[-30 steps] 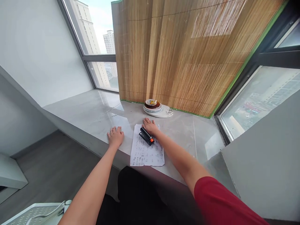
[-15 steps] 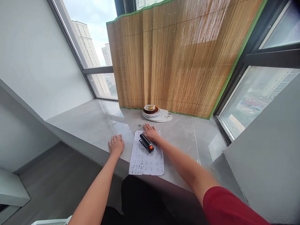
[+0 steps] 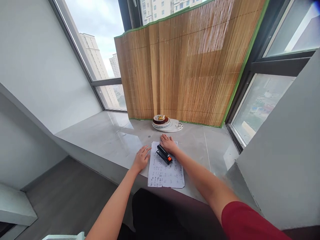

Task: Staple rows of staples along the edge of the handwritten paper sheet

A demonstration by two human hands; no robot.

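Paper (image 3: 165,176) laid flat at front edge of windowsill (image 3: 112,146), stapler (image 3: 164,154) on it, not yet lifted; left grip (image 3: 141,159) loosely spread by paper's left edge, right grip (image 3: 168,144) spread at its far edge.

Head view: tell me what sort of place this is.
Probably an upper-floor home, at a window ledge: the windows look out on tall buildings, and a bamboo screen stands behind a stack of plates.
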